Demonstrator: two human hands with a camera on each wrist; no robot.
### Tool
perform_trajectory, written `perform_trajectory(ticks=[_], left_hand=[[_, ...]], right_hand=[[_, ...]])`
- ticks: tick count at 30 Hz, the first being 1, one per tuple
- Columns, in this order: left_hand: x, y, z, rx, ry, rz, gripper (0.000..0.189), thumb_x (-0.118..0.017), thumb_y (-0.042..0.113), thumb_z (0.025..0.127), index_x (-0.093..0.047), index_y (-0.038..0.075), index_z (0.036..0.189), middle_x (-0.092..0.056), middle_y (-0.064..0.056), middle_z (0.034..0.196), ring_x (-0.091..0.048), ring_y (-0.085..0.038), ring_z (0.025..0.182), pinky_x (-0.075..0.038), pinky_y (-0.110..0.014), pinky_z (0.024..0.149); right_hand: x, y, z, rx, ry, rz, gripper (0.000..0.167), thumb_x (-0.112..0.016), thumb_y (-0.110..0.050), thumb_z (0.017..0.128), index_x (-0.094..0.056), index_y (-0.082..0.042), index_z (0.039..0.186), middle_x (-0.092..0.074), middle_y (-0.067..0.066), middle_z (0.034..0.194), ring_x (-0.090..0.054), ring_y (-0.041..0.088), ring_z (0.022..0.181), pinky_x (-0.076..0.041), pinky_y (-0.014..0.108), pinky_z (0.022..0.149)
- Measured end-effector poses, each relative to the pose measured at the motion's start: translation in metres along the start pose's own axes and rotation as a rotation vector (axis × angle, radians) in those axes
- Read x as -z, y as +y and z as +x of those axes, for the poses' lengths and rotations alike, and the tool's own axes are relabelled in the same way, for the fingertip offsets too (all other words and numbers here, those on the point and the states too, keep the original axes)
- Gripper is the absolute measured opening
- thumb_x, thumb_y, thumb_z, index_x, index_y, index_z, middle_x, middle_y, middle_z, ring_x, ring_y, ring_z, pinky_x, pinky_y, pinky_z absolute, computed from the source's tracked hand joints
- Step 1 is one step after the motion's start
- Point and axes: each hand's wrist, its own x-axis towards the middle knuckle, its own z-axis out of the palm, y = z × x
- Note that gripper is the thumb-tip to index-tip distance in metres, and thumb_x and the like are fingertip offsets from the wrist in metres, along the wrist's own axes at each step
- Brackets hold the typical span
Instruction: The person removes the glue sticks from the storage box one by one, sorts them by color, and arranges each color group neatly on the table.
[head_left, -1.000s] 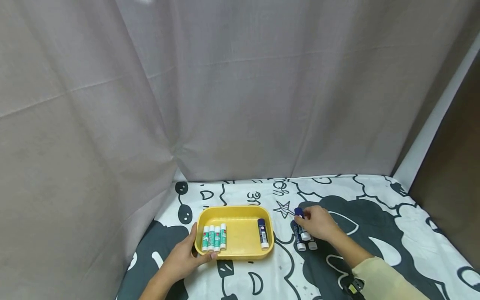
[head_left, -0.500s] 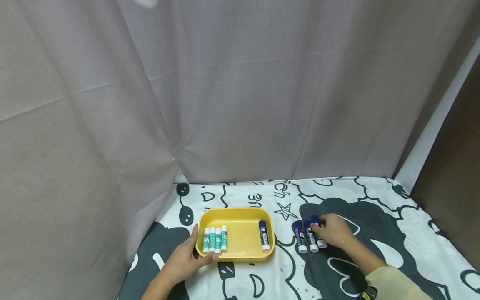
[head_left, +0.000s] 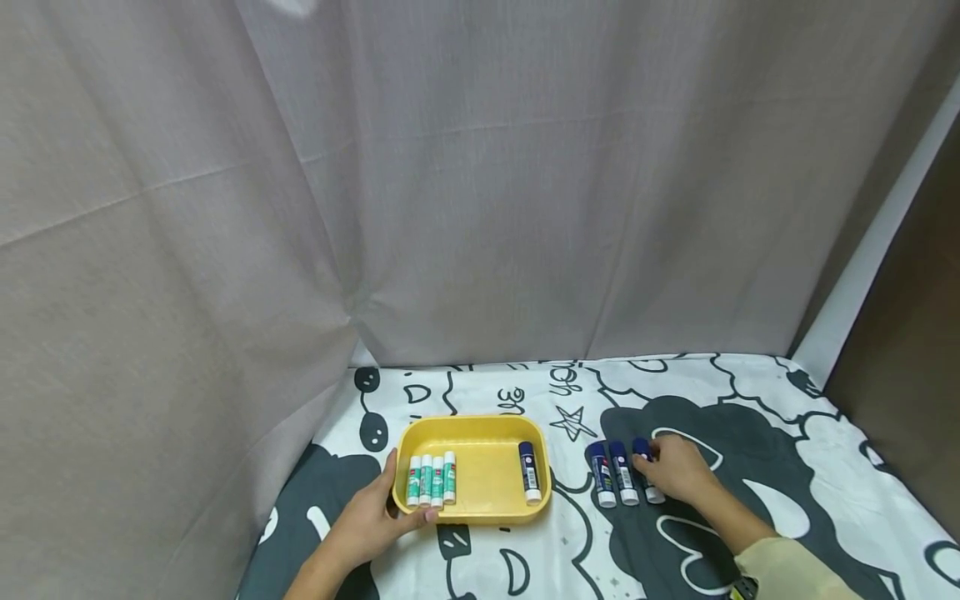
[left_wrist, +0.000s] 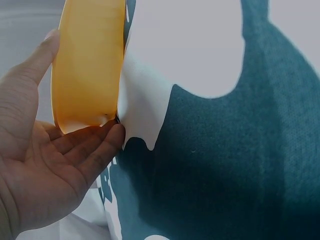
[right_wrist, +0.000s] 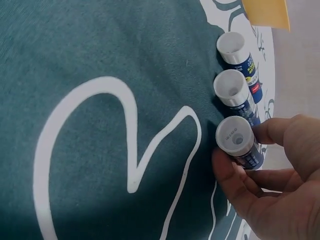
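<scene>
While right hand (right_wrist: pixel 282 197) pinches tube (right_wrist: pixel 241 144), cloth (right_wrist: pixel 160 65) contact unclear.

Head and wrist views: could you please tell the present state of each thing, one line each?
Yellow tray: upright, holding five glue sticks.
Patterned cloth: spread out.
Four green glue sticks: lying side by side in tray.
Blue glue stick in tray: lying alone at right.
Two blue glue sticks beside tray: lying on cloth.
Rightmost blue glue stick: pinched by right grip.
Left grip: holding tray's near-left corner.
Curtain: hanging, creased.
</scene>
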Motion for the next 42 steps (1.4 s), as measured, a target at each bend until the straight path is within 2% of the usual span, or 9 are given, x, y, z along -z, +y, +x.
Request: perform_trajectory(ticks=[4,12,17,23,27,30,34,38,42], left_hand=[[0.0,-0.001,0.0,-0.002,-0.001,0.004,0.134,-0.089,0.072,0.082,-0.02,0.008,0.178,-0.048,-0.02,0.173,-0.061,-0.034,0.145,-0.054,-0.057,0.115],[0.0,-0.001,0.001,-0.021,0.003,0.012,0.133,-0.089,0.072,0.083,-0.02,0.008,0.177,-0.051,-0.018,0.17,-0.064,-0.024,0.132,-0.056,-0.051,0.108],[0.0,-0.001,0.001,-0.01,-0.003,0.014,0.134,-0.088,0.073,0.082,-0.02,0.008,0.178,-0.052,-0.018,0.17,-0.063,-0.022,0.126,-0.056,-0.049,0.105],[0.0,0.0,0.001,-0.003,-0.004,0.013,0.135,-0.088,0.073,0.082,-0.02,0.008,0.178,-0.05,-0.018,0.171,-0.064,-0.023,0.131,-0.056,-0.051,0.108],[0.001,0.0,0.0,0.002,-0.003,0.017,0.135,-0.088,0.074,0.082,-0.02,0.008,0.178,-0.049,-0.019,0.171,-0.063,-0.027,0.137,-0.056,-0.054,0.111],[0.001,-0.001,0.0,-0.004,0.0,0.019,0.134,-0.088,0.073,0.082,-0.02,0.007,0.177,-0.05,-0.019,0.171,-0.064,-0.025,0.133,-0.056,-0.053,0.11],[0.001,-0.001,0.001,-0.007,0.0,0.014,0.135,-0.088,0.074,0.082,-0.02,0.008,0.178,-0.049,-0.02,0.172,-0.064,-0.027,0.136,-0.055,-0.054,0.112],[0.001,0.0,0.0,-0.013,0.001,0.004,0.134,-0.088,0.073,0.082,-0.02,0.008,0.178,-0.048,-0.02,0.172,-0.061,-0.034,0.145,-0.053,-0.058,0.116],[0.001,0.0,0.0,-0.021,0.0,0.0,0.134,-0.088,0.073,0.082,-0.02,0.007,0.177,-0.048,-0.02,0.172,-0.061,-0.033,0.144,-0.053,-0.057,0.116]], right_hand=[[-0.002,0.001,0.002,-0.005,-0.001,-0.003,0.05,-0.077,-0.022,0.099,-0.068,0.022,0.121,-0.074,0.034,0.109,-0.07,0.037,0.094,-0.061,0.06,0.087],[-0.006,0.0,0.005,-0.014,0.039,-0.047,0.049,-0.077,-0.023,0.098,-0.069,0.02,0.121,-0.074,0.036,0.112,-0.073,0.047,0.103,-0.059,0.065,0.093],[-0.006,-0.001,0.004,-0.021,0.037,-0.073,0.051,-0.08,-0.024,0.096,-0.068,0.019,0.12,-0.073,0.035,0.111,-0.073,0.048,0.101,-0.06,0.066,0.089],[-0.005,-0.002,0.004,-0.017,0.034,-0.095,0.051,-0.079,-0.025,0.097,-0.068,0.019,0.12,-0.073,0.035,0.11,-0.072,0.044,0.098,-0.06,0.063,0.086],[0.002,-0.006,0.004,0.021,0.062,-0.098,0.048,-0.077,-0.025,0.097,-0.068,0.019,0.116,-0.07,0.033,0.104,-0.068,0.039,0.088,-0.06,0.058,0.078],[0.008,-0.012,0.005,0.057,0.095,-0.108,0.049,-0.076,-0.025,0.098,-0.068,0.019,0.117,-0.068,0.033,0.105,-0.068,0.042,0.091,-0.06,0.06,0.08],[0.013,-0.023,0.007,0.074,0.118,-0.103,0.055,-0.075,-0.027,0.101,-0.067,0.02,0.127,-0.067,0.037,0.115,-0.069,0.05,0.104,-0.059,0.065,0.089],[0.017,-0.037,0.008,0.098,0.128,-0.068,0.056,-0.074,-0.029,0.102,-0.067,0.019,0.131,-0.068,0.031,0.111,-0.069,0.041,0.096,-0.059,0.06,0.083],[0.021,-0.052,0.006,0.122,0.124,-0.017,0.054,-0.074,-0.03,0.103,-0.069,0.017,0.131,-0.07,0.019,0.099,-0.064,0.028,0.083,-0.055,0.046,0.07]])
